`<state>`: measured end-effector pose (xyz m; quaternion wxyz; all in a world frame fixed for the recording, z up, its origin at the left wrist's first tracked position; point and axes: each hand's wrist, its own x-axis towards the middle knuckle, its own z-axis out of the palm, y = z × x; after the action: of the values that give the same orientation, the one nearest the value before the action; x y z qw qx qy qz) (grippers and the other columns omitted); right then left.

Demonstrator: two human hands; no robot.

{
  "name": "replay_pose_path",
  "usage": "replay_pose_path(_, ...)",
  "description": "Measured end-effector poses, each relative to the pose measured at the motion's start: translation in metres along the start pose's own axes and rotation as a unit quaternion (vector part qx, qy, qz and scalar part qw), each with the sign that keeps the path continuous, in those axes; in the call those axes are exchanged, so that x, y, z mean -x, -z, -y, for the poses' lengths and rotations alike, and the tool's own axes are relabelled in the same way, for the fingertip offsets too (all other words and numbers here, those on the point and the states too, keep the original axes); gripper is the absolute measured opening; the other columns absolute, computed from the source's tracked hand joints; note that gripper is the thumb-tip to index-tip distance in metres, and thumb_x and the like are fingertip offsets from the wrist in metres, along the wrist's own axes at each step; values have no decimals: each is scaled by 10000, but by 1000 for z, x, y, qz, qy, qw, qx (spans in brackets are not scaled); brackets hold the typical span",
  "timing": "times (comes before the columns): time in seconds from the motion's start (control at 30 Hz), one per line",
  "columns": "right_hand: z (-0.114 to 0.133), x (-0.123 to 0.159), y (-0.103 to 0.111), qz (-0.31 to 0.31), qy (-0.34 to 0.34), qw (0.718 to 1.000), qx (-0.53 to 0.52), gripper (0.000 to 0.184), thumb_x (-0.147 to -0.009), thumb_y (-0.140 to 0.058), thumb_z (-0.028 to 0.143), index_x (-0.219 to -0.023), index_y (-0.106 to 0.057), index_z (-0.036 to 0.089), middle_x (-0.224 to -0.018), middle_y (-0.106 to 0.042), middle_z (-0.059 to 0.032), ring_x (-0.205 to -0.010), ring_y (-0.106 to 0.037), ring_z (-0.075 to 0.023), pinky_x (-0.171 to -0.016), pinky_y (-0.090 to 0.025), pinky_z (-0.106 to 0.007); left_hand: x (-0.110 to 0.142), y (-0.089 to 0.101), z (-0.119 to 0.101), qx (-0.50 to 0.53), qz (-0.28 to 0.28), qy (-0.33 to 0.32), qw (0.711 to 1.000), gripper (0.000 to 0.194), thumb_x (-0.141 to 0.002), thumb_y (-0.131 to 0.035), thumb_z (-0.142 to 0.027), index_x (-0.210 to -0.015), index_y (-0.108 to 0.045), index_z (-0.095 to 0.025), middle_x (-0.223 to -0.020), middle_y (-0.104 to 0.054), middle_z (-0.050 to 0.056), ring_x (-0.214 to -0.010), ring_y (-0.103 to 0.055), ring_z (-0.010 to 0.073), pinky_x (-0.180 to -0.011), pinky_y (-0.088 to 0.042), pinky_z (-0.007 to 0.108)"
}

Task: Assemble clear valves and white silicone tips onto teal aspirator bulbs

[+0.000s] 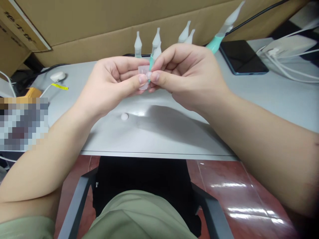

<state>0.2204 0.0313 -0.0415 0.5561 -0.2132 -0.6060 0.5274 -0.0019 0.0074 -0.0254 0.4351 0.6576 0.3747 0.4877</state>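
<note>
phone (244, 58) on table (154, 142), right of right hand (191, 71); cardboard (99, 20) behind

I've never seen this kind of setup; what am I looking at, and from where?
There's no machine: these are a person's bare hands, filmed by a head-worn camera looking forward and down, the only view. The left hand holds a clear plastic piece; the right hand seems to pinch a small whitish part beside it, partly hidden. On the grey table lie a small white round piece and, further right, a dark phone. Behind the hands, several pale nozzle tips point upward.
</note>
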Motion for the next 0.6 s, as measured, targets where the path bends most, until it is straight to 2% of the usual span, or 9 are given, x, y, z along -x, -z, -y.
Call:
replay_pose_path(0.13, 1, 2, 0, 13, 3, 1000, 0, 453, -917, -1241, 586, -876, -897, 294, -883, -850, -10, -910, -867, -223, -861, -724, -379, 1, 0, 0, 5, 5, -4, 1000, 252, -1059, -991, -194, -1302, -994, -261, -1098, -971, 56, -1081, -960, 283, -1152, -828, 550)
replay_pose_path(0.27, 4, 2, 2, 17, 7, 1000, -6, 443, -889, -1262, 522, -849, -890, 285, -862, -835, 2, -813, -794, -181, -835, -727, -351, 1, 2, -3, 6, 21, -3, 1000, 211, -1072, -1008, -229, -1283, -1000, -233, -1030, -936, 49, -1033, -957, 266, -1147, -835, 528)
replay_pose_path(0.37, 6, 2, 3, 29, -11, 1000, 4, 464, -875, -1270, 537, -837, -884, 282, -871, -838, -2, -807, -775, -178, -868, -747, -354, 1, 3, -4, -12, 30, 7, 999, 187, -1072, -1015, -223, -1258, -996, -211, -1017, -922, 60, -1069, -969, 291, -1197, -822, 570)
replay_pose_path(0.5, 8, 3, 4, 33, -26, 999, 7, 473, -873, -1273, 541, -826, -885, 275, -856, -827, -5, -796, -773, -174, -857, -743, -346, -1, 5, 0, -8, 48, 0, 999, 206, -1094, -1029, -280, -1289, -994, -223, -1049, -935, 66, -1121, -970, 303, -1245, -812, 605)
replay_pose_path(0.6, 9, 4, 3, 15, -36, 999, 16, 476, -863, -1277, 540, -825, -882, 277, -846, -825, -8, -793, -781, -188, -834, -741, -366, -3, 7, 2, -5, 78, -13, 997, 301, -1154, -966, -355, -1423, -954, -221, -1139, -970, 36, -1147, -974, 250, -1212, -806, 592)
